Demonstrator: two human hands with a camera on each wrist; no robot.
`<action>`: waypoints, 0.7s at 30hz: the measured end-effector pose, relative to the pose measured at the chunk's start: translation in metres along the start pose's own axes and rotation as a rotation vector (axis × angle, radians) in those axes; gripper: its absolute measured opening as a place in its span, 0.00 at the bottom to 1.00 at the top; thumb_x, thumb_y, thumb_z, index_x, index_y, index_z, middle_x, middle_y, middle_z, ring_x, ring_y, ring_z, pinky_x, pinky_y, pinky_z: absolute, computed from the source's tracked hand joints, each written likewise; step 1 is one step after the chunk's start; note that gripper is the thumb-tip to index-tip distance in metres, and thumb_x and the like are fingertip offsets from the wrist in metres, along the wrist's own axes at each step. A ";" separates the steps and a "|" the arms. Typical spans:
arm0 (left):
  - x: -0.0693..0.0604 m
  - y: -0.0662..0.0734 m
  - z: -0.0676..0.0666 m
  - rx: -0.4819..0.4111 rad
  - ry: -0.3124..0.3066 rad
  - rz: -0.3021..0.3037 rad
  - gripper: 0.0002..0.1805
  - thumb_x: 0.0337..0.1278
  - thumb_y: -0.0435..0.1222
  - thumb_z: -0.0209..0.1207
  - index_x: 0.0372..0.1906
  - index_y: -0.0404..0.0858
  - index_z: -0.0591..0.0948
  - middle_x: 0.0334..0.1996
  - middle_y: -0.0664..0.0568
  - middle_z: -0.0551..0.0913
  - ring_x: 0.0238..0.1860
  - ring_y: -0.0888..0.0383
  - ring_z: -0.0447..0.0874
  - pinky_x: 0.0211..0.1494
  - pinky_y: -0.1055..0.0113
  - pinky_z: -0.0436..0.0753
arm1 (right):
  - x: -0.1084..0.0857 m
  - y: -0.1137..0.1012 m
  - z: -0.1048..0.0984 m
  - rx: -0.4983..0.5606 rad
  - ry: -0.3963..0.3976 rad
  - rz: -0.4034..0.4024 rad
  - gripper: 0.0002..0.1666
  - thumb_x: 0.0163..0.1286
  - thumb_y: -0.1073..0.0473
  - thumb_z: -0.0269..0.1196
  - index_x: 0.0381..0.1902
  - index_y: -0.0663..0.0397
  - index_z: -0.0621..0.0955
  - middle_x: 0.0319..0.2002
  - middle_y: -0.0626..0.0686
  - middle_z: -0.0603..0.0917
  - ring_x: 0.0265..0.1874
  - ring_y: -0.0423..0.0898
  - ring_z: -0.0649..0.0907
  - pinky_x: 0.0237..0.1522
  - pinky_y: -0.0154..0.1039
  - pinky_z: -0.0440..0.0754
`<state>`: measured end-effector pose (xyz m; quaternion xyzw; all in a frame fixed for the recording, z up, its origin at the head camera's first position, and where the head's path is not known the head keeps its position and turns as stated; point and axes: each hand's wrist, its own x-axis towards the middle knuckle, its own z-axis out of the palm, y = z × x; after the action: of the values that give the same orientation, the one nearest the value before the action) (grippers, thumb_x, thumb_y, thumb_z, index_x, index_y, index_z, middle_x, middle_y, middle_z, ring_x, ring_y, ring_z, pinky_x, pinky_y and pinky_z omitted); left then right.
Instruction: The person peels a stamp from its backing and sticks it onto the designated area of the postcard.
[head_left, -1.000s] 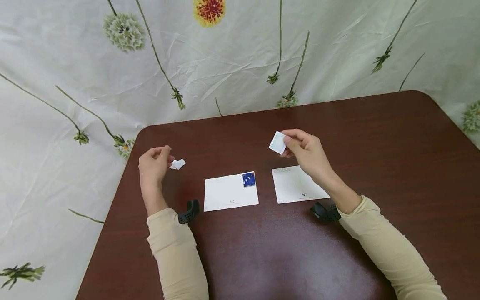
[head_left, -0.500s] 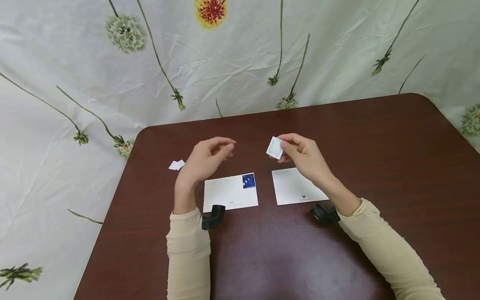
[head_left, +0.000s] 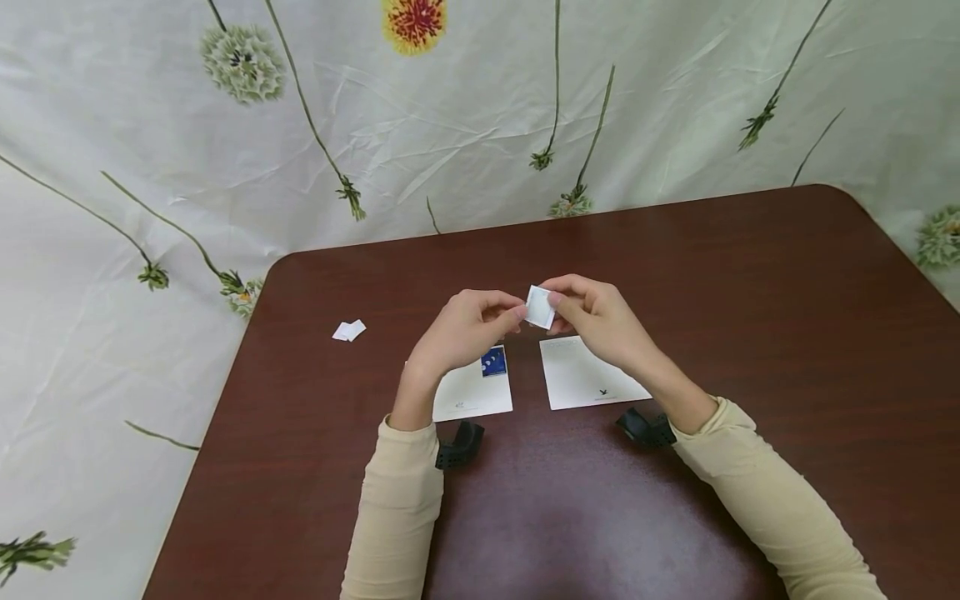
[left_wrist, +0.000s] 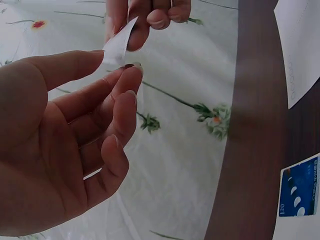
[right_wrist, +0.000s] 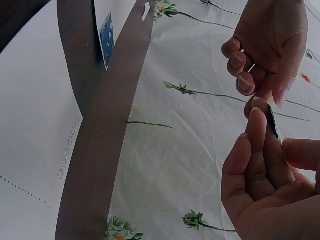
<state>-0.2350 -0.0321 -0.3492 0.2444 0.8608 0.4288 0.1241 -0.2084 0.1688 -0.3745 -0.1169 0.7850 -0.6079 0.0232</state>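
Observation:
A small square stamp [head_left: 539, 307] is held above the table, its whitish back facing the head camera. My right hand [head_left: 600, 321] pinches its right side between thumb and fingers. At the stamp's left edge, my left hand [head_left: 468, 329] has thumb and index finger on it in a pinch; the other fingers curl loosely in the left wrist view. Below the left hand lies a white envelope [head_left: 472, 396] bearing a blue stamp [head_left: 493, 362] with moon shapes. Beneath the right hand is a second white envelope [head_left: 585, 375] with a small dark bird print, partly covered by the hand.
Small white paper scraps [head_left: 348, 331] lie on the left of the dark brown table [head_left: 600, 500]. A white cloth [head_left: 480, 108] with printed flowers hangs behind the table's far edge. Dark bands [head_left: 460, 444] are on both wrists.
My left hand has moved right from beside the paper scraps to the stamp and now pinches its edge. The right hand, still holding the stamp, has shifted slightly left and down.

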 end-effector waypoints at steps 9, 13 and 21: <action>0.002 0.003 0.009 0.089 0.091 -0.006 0.08 0.63 0.38 0.59 0.37 0.39 0.86 0.26 0.55 0.85 0.26 0.60 0.78 0.28 0.66 0.72 | -0.001 -0.002 0.000 0.004 -0.008 -0.003 0.15 0.74 0.66 0.52 0.55 0.66 0.77 0.36 0.61 0.84 0.30 0.46 0.83 0.42 0.49 0.81; 0.002 0.004 0.012 0.108 0.139 -0.011 0.09 0.63 0.40 0.59 0.37 0.40 0.86 0.26 0.56 0.85 0.26 0.61 0.79 0.26 0.65 0.71 | -0.002 -0.002 0.001 -0.045 0.021 -0.036 0.17 0.70 0.66 0.58 0.55 0.66 0.76 0.33 0.58 0.85 0.30 0.47 0.83 0.38 0.39 0.82; 0.002 0.010 0.020 0.114 0.178 0.018 0.10 0.64 0.40 0.58 0.39 0.39 0.86 0.25 0.56 0.84 0.25 0.62 0.79 0.24 0.67 0.72 | -0.003 0.000 0.002 -0.218 0.175 -0.161 0.14 0.65 0.68 0.64 0.49 0.63 0.80 0.31 0.56 0.86 0.29 0.48 0.84 0.26 0.32 0.76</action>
<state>-0.2251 -0.0127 -0.3533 0.2195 0.8892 0.4004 0.0291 -0.2048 0.1673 -0.3751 -0.1277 0.8335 -0.5268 -0.1070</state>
